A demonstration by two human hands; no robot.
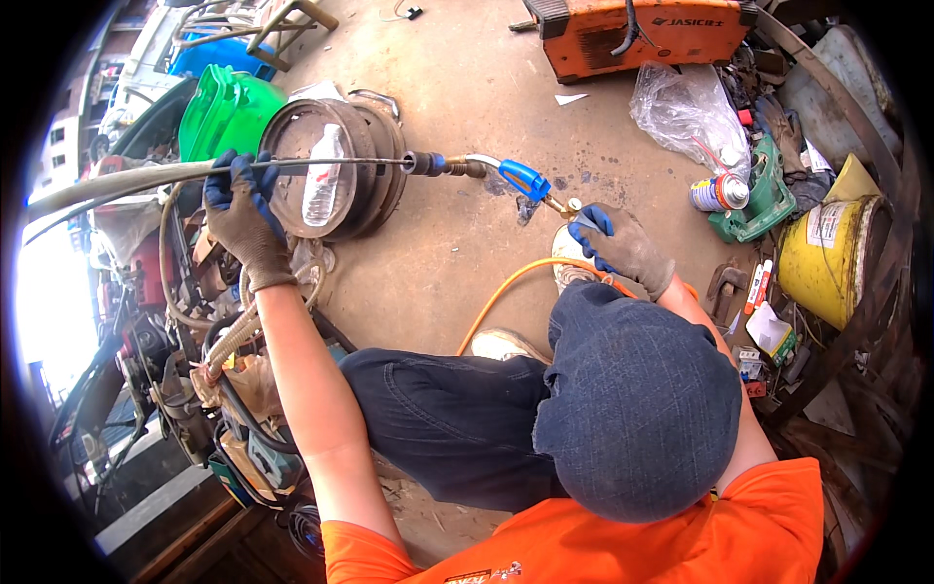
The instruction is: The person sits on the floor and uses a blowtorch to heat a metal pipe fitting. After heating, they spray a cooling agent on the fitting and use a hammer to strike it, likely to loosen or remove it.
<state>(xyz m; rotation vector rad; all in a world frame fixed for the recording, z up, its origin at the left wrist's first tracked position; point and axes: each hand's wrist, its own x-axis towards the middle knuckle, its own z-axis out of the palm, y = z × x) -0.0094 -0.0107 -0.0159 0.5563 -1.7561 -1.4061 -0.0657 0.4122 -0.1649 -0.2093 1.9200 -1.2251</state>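
- I see the left hand [241, 219], gloved, clenched around a thin steel cable [321, 164] at about 10 o'clock in the view; a grey sheath [117, 185] runs off further left.
- The right hand [623, 248], also gloved, grips the brass end of a blue-handled blow gun [525, 180] at about 1 o'clock, fingers closed on it; an orange hose [506, 292] feeds it.
- The cable spans between both hands, above a metal drum [331, 180] lying on the concrete floor [457, 88].
- I judge the cable light, springy along its length and likely oily, so a firm glove grip near the fitting [428, 164] holds best.
- The gun is rigid and light; I would hold it at the handle.
- Obstructions: the drum directly beneath, a green container [219, 112] at 11 o'clock, an orange machine [632, 34] at 12, a spray can [718, 193] and yellow bucket [827, 258] at 2–3 o'clock.
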